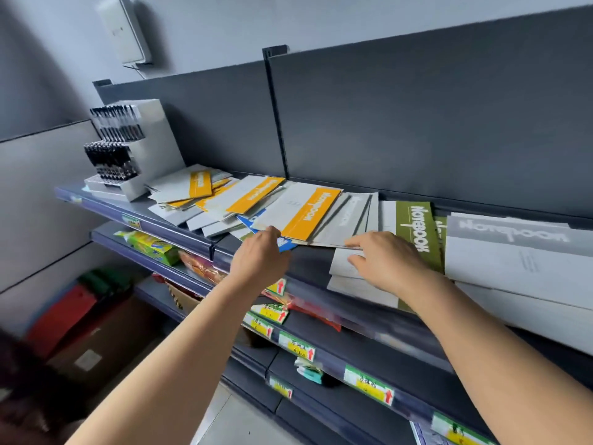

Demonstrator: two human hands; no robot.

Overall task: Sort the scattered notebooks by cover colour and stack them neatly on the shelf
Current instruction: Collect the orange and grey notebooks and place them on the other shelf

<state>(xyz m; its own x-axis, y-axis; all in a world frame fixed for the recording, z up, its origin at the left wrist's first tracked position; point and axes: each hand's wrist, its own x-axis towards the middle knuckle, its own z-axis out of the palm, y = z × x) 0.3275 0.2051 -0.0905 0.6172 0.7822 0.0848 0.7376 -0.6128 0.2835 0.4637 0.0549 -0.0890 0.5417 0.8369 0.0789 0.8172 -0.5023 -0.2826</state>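
Note:
Several notebooks lie scattered on the top shelf (pixel 308 261). Orange-banded notebooks (pixel 308 211) overlap in a loose heap at the left and middle. A blue-covered notebook (pixel 285 244) pokes out from under the heap, and my left hand (pixel 260 258) pinches its near corner. A green-banded notebook (pixel 417 226) lies to the right on a small pile. My right hand (pixel 382 258) rests with fingers extended on a grey notebook (pixel 343 268) at the shelf's front. A stack of grey-banded notebooks (pixel 519 252) sits at the far right.
A white display box of black pens (pixel 118 149) stands at the shelf's left end. Lower shelves carry price tags (pixel 296 345) and packaged goods (pixel 150 247). Red and green boxes (pixel 73 309) sit on the floor at left. A dark back panel (pixel 417 123) rises behind.

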